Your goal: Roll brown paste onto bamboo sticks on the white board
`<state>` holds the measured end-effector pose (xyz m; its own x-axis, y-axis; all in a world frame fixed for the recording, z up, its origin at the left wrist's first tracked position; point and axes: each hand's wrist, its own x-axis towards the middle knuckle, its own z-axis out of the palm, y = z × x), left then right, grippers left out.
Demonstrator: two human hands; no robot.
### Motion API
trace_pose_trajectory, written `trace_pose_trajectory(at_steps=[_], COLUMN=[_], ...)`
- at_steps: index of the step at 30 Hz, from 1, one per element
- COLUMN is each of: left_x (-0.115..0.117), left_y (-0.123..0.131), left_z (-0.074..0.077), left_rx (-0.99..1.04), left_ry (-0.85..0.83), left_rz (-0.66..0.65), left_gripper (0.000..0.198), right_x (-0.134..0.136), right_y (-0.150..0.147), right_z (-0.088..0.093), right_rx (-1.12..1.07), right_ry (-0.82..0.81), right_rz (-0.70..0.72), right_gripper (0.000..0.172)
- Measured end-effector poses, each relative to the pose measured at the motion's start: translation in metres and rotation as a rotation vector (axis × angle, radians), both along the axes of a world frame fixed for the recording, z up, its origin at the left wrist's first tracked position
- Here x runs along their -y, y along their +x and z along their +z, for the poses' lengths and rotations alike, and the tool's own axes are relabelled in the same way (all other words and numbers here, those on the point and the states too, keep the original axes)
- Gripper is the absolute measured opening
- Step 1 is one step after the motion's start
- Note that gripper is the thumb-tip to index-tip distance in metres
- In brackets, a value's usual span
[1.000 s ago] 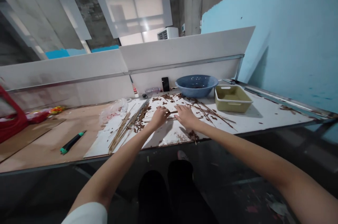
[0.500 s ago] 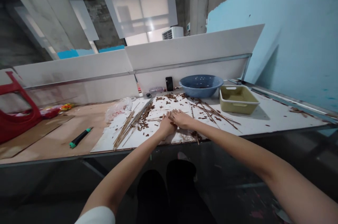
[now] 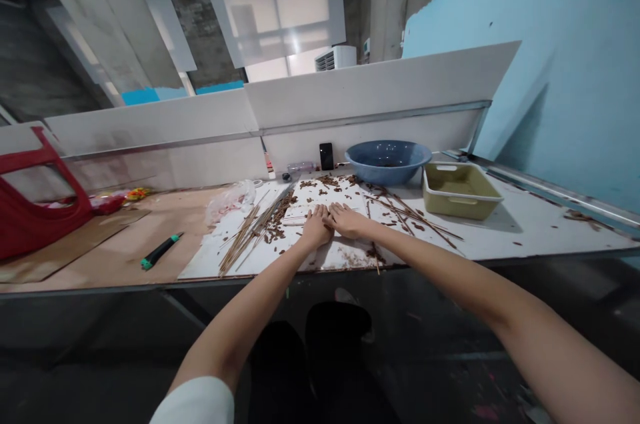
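My left hand and my right hand lie palm down, side by side, on the white board at the table's front. Their fingers are stretched out flat and the fingertips nearly meet. A thin stick juts out to the left by my left hand; whether it runs on under the palms is hidden. Small brown pieces are scattered beyond and around the hands. To the left lies a bundle of thin sticks. More brown-coated sticks lie crossed to the right.
Behind the hands stand a blue basin, an olive plastic tub and a dark phone propped upright. On the left are a clear plastic bag, a green-and-black utility knife and a red plastic chair.
Both hands have stayed flat on the board with only a slight shift. The camera view has swung a little left, so the scene sits further right.
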<state>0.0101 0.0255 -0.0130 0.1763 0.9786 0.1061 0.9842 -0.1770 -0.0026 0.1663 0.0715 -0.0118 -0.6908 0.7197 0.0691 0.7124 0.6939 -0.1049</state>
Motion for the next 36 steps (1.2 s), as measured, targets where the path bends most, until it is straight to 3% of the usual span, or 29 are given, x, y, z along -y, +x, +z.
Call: trace_pose_trajectory(at_steps=[6, 13, 19, 27, 32, 36], left_x=[0.013, -0.009, 0.013, -0.006, 0.015, 0.016], left_y=[-0.01, -0.004, -0.011, -0.003, -0.01, -0.006], left_z=[-0.015, -0.002, -0.018, -0.001, -0.01, -0.009], left_rx=[-0.001, 0.015, -0.012, 0.037, 0.002, 0.008], left_ry=[0.024, -0.021, 0.015, 0.035, 0.033, 0.017], left_rz=[-0.042, 0.049, -0.011, 0.073, 0.031, 0.068], left_gripper=[0.07, 0.072, 0.07, 0.072, 0.071, 0.075], right_x=[0.017, -0.002, 0.02, -0.01, 0.004, 0.006], right_y=[0.013, -0.005, 0.016, 0.008, 0.03, 0.029], right_z=[-0.012, 0.005, -0.015, -0.002, -0.01, -0.006], right_rx=[-0.031, -0.005, -0.007, 0.001, -0.027, -0.02], right_ry=[-0.003, -0.007, 0.052, 0.023, 0.094, 0.09], right_rz=[0.015, -0.056, 0.004, -0.048, 0.107, 0.06], right_gripper=[0.098, 0.086, 0.09, 0.086, 0.074, 0.075])
